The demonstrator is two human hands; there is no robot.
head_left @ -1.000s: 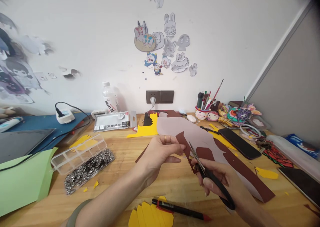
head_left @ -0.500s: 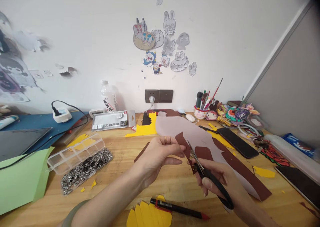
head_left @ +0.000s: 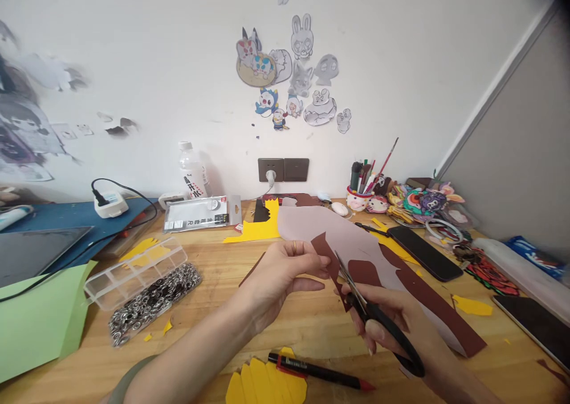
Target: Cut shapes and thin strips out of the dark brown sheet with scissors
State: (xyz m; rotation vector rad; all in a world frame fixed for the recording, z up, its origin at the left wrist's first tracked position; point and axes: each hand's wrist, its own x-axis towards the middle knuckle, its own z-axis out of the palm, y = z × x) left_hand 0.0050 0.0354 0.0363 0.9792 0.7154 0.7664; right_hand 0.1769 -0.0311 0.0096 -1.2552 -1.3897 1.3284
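My left hand [head_left: 289, 270] pinches a small piece of brown sheet [head_left: 324, 249] between thumb and fingers above the wooden table. My right hand [head_left: 392, 315] is wrapped round the black handles of a pair of scissors [head_left: 356, 291]. The blades point up and to the left, close against the edge of the brown piece; whether they touch it I cannot tell. Behind both hands lies a large pale-backed brown sheet [head_left: 329, 226] with curved cut edges. Below them rests a black pen [head_left: 312, 369] with a red tip, partly on a yellow ridged cut-out [head_left: 258, 385].
On the left is a clear compartment box [head_left: 151, 300] full of metal eyelets, beside green paper [head_left: 40, 321]. A water bottle [head_left: 193, 175] stands by the wall. Right of the sheet lie a black phone [head_left: 425, 252], yellow scraps [head_left: 472, 305] and a pen cup [head_left: 358, 199].
My right hand and the scissors have shifted very slightly right and down. My left hand still pinches the brown piece in nearly the same place.
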